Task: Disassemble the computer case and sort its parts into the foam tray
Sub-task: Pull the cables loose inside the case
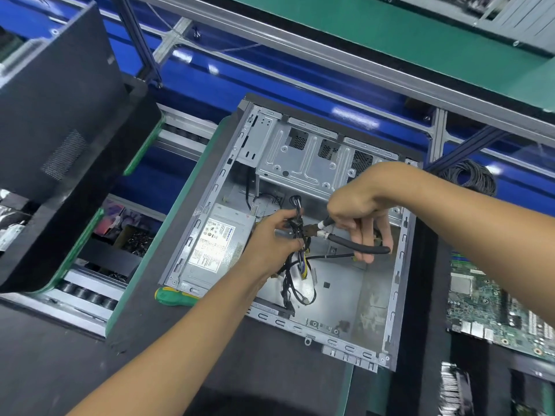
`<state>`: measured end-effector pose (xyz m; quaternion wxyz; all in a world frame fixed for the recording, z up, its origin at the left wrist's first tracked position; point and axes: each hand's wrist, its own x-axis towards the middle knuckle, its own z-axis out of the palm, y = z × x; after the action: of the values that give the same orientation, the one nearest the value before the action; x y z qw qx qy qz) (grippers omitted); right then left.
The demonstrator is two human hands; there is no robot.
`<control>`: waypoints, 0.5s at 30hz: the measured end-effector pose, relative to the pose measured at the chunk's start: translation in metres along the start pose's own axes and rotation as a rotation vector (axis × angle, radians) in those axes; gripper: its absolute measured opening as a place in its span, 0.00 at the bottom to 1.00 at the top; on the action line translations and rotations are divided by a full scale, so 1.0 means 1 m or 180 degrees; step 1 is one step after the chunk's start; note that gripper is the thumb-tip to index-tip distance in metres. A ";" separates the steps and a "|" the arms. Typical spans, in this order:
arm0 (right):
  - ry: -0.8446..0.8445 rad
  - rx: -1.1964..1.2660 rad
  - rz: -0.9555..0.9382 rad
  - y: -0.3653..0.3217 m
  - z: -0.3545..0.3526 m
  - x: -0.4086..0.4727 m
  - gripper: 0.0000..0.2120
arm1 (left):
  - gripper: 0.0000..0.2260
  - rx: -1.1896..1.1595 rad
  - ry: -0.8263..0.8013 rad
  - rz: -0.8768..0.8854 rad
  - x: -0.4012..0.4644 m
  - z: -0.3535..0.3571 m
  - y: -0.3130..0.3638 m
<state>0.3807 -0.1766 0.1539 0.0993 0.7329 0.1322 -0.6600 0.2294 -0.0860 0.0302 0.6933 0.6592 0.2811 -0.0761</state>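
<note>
Both hands in case (pixel 387 310); right hand (pixel 357 211) hides pliers (pixel 354 243) grip.

— We see the computer case (pixel 303 163) as bare grey sheet metal, dull, stained on its floor.
— We agree; the pliers (pixel 357 243) have matt black rubbery handles, the screwdriver (pixel 175 296) glossy green-and-yellow plastic, and the bench (pixel 45 361) a matt dark mat.
</note>
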 end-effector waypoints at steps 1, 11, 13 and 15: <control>-0.0038 -0.0067 0.0022 -0.002 -0.002 0.001 0.11 | 0.26 0.0065 -0.0002 0.0061 0.000 0.000 0.000; -0.0015 -0.0160 0.0120 -0.008 -0.011 0.008 0.08 | 0.26 0.0269 0.0026 0.0255 0.001 0.001 -0.001; -0.0014 -0.0123 0.0144 -0.005 -0.008 0.007 0.08 | 0.26 0.0274 0.0029 0.0266 0.000 0.001 -0.001; -0.0055 -0.0079 0.0200 -0.001 -0.005 0.007 0.09 | 0.26 0.0279 0.0052 0.0294 -0.001 0.001 0.000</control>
<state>0.3858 -0.1735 0.1471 0.1301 0.7296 0.1165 -0.6611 0.2288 -0.0869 0.0302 0.6642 0.7018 0.2524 -0.0509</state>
